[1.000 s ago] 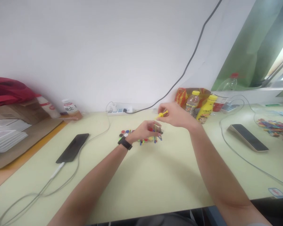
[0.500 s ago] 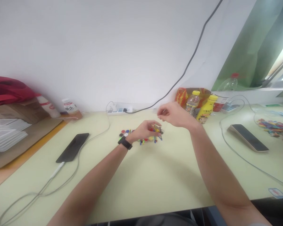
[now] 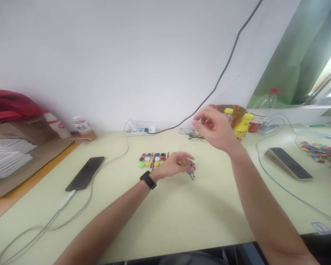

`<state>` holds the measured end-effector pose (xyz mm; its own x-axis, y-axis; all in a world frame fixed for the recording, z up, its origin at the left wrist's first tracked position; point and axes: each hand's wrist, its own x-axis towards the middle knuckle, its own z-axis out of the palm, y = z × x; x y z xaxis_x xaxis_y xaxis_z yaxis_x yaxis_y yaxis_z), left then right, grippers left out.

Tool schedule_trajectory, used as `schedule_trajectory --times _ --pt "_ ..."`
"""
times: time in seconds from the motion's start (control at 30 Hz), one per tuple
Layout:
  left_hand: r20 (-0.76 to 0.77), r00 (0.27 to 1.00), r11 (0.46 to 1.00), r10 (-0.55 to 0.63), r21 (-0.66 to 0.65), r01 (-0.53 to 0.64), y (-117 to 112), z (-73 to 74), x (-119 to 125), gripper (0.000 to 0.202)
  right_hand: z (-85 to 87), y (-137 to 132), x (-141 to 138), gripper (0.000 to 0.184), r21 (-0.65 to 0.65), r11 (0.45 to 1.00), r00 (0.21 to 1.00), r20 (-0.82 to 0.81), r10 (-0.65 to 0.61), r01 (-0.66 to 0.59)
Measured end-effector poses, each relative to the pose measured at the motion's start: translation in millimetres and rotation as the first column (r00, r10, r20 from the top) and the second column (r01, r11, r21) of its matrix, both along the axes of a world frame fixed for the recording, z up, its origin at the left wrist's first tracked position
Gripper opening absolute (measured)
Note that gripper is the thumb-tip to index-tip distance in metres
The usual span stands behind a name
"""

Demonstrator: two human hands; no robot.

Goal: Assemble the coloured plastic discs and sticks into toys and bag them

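My left hand [image 3: 175,165], with a black watch on the wrist, is low over the table. Its fingers curl around a bunch of thin coloured sticks [image 3: 192,176], whose ends poke out below the fingertips. Under and beside this hand lie rows of small round pots with coloured caps [image 3: 147,159], in red, blue, black, white, green and yellow. More thin sticks lie between the rows. Raised higher to the right, my right hand [image 3: 216,129] has thumb and fingers drawn together in a pinch. It is slightly blurred, and anything small between its fingertips cannot be made out.
Glasses [image 3: 197,138] lie behind the hands, near a power strip [image 3: 140,130]. A phone [image 3: 85,173] with its cable lies left. On the right are a yellow bottle [image 3: 242,126], another phone on a stand [image 3: 291,163] and a colourful heap [image 3: 317,151].
My right hand has moved right and a little nearer, uncovering the glasses. My left hand has shifted slightly right and down with the sticks, showing more of the pots.
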<state>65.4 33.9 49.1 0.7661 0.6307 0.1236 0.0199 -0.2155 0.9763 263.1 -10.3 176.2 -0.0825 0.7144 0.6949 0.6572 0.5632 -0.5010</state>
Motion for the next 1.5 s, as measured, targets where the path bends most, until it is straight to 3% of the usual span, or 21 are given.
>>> schedule_trajectory --times 0.07,0.13,0.2,0.3,0.37,0.43,0.57,0.73,1.03,1.23,1.37,1.5 --pt "-0.031 0.999 1.0 -0.021 -0.004 0.021 -12.5 -5.5 -8.6 0.052 -16.4 -4.2 5.7 0.029 -0.076 0.996 0.999 -0.003 0.044 -0.044" --pt "-0.041 0.998 0.999 0.038 -0.001 -0.038 -25.4 -8.2 -18.7 0.056 -39.4 -9.4 10.4 0.035 -0.211 0.967 0.99 -0.03 0.141 -0.144" --pt "-0.055 0.994 0.995 0.097 0.027 -0.095 -36.5 -9.1 -27.9 0.058 -64.2 -15.7 12.0 0.043 -0.371 0.88 0.955 -0.085 0.285 -0.296" --pt "0.023 0.988 0.988 0.15 0.033 -0.15 -45.5 -10.1 -37.1 0.043 -94.2 -24.2 6.5 0.034 -0.466 0.776 0.904 -0.164 0.396 -0.425" --pt "0.074 0.981 0.982 0.181 0.041 -0.184 -45.5 -12.0 -40.7 0.033 -106.6 -27.9 -0.3 0.033 -0.463 0.77 0.898 -0.204 0.389 -0.439" --pt "0.104 0.966 0.968 0.236 0.063 -0.244 -42.5 -15.2 -43.2 0.029 -113.8 -29.9 -6.8 0.036 -0.433 0.801 0.91 -0.224 0.349 -0.414" --pt "0.134 0.923 0.921 0.361 0.106 -0.376 -38.4 -20.7 -45.2 0.029 -120.2 -32.0 -12.2 0.034 -0.353 0.867 0.928 -0.255 0.271 -0.351" --pt "0.221 0.879 0.873 0.422 0.163 -0.46 -45.2 -14.1 -44.1 0.028 -125.6 -32.5 -10.7 0.035 -0.224 0.94 0.931 -0.32 0.177 -0.256" --pt "0.148 0.934 0.919 0.325 0.183 -0.349 -46.9 -20.0 -45.2 0.048 -134.8 -30.6 -16.0 0.044 -0.269 0.914 0.903 -0.389 0.184 -0.302" --pt "0.107 0.947 0.922 0.304 0.216 -0.321 -50.2 -24.3 -41.0 0.039 -135.3 -32.2 -20.3 0.045 -0.306 0.867 0.879 -0.401 0.258 -0.394" --pt "0.1 0.942 0.916 0.32 0.222 -0.335 -47.2 -28.6 -41.2 0.026 -134.1 -32.1 -20.0 0.04 -0.255 0.89 0.844 -0.491 0.218 -0.378" --pt "0.137 0.931 0.906 0.338 0.22 -0.361 -43.3 -30.8 -42.1 0.022 -135.2 -30.8 -19.3 0.035 -0.333 0.843 0.844 -0.485 0.231 -0.422"
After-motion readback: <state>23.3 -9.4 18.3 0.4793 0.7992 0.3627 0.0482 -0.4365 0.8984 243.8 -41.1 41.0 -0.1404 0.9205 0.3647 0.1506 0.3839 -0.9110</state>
